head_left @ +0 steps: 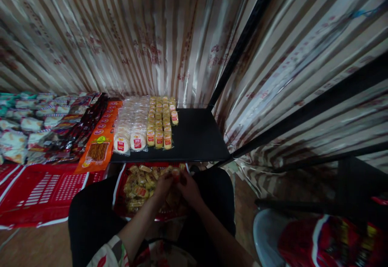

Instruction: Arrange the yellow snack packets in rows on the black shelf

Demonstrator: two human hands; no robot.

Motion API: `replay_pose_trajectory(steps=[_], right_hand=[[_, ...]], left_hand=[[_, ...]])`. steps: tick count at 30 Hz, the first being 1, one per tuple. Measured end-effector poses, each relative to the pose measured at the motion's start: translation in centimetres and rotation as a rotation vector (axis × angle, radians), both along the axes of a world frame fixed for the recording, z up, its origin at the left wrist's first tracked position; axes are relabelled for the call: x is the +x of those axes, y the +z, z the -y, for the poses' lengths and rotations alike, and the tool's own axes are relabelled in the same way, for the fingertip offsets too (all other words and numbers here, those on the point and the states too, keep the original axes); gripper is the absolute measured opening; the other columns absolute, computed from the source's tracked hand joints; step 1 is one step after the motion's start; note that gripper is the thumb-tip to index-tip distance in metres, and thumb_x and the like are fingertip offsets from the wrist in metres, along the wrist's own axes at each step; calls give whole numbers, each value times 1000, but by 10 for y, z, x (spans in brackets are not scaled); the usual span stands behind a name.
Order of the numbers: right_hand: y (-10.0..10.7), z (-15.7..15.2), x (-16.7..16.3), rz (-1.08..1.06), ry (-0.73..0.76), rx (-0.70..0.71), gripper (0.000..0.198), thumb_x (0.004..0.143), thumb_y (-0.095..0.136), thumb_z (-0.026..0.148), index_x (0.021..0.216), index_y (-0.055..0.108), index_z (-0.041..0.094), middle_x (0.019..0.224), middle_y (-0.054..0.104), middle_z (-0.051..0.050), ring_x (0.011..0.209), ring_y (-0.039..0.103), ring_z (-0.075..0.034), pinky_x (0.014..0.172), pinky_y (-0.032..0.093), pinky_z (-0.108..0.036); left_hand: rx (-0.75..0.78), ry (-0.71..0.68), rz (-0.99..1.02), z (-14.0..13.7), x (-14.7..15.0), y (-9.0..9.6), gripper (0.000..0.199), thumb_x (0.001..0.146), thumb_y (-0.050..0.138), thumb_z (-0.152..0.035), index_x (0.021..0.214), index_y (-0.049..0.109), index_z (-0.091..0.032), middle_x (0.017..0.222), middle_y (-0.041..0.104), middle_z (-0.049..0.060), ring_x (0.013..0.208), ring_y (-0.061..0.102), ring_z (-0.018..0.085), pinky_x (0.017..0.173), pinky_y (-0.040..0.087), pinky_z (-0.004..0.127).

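1. The black shelf (197,133) lies just ahead of our hands, its bare stretch ahead and to the right; we should mind its near edge with our knuckles whenever we lift.
2. The red basket (120,184) sits directly beneath our hands, between our knees. Handling the goods low over it is wise, as a slip would then land inside.
3. Rows of yellow packets (159,127) stand ahead and slightly left of our hands, packed close, so we had best not brush them with a sleeve.
4. Our left hand (164,184) and right hand (188,188) are together, fingers closed around one small packet; the exact finger placing is too dim to tell.
5. That small packet (176,172), reddish on top, is between our fingertips above the basket's far side. We judge a light pinch best, since soft contents could crush and thin wrapping crease.
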State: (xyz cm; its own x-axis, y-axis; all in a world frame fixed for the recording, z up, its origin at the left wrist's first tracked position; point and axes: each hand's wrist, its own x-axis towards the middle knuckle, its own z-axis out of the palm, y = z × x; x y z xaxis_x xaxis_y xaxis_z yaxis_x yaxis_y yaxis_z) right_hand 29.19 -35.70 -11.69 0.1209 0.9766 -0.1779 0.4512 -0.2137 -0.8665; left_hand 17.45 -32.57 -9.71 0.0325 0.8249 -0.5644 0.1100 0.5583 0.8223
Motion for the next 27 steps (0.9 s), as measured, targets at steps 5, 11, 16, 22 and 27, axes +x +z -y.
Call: replay_pose_trajectory(steps=[5, 11, 16, 22, 27], right_hand=[[31, 9, 16, 9, 24, 97, 32, 73, 55, 25, 103, 61, 19, 102, 66, -8, 94, 62, -22, 87, 48, -35], [61, -19, 40, 19, -39, 222, 31, 75, 53, 31, 104, 60, 20, 92, 62, -6, 82, 61, -19, 77, 51, -32], [75, -68, 53, 62, -65, 272, 35, 76, 50, 30, 108, 60, 19, 89, 59, -5, 78, 60, -17, 73, 51, -30], [74, -137, 57, 165, -38, 282, 37, 77, 48, 22, 112, 58, 17, 94, 60, -7, 83, 58, -17, 79, 48, -31], [69, -187, 53, 207, 67, 228, 40, 77, 48, 18, 115, 57, 19, 96, 60, -6, 86, 58, -16, 81, 45, -29]], left_hand=[[275, -90, -177, 3, 4, 17, 19, 70, 48, -8, 76, 64, -18, 85, 67, 4, 89, 59, 17, 88, 42, 29], [421, -73, -73, -10, 27, 52, 24, 82, 42, -22, 98, 59, -18, 93, 66, 5, 82, 61, 15, 80, 47, 26], [449, 15, -129, -37, 51, 75, 37, 80, 46, -19, 117, 52, -17, 110, 62, 7, 92, 60, 16, 89, 45, 29], [491, 72, -163, -71, 75, 76, 49, 82, 45, -20, 130, 42, -13, 134, 47, 11, 120, 47, 20, 105, 33, 31], [433, 97, -148, -99, 84, 69, 49, 83, 42, -19, 131, 42, -13, 144, 35, 9, 135, 26, 18, 114, 15, 30]])
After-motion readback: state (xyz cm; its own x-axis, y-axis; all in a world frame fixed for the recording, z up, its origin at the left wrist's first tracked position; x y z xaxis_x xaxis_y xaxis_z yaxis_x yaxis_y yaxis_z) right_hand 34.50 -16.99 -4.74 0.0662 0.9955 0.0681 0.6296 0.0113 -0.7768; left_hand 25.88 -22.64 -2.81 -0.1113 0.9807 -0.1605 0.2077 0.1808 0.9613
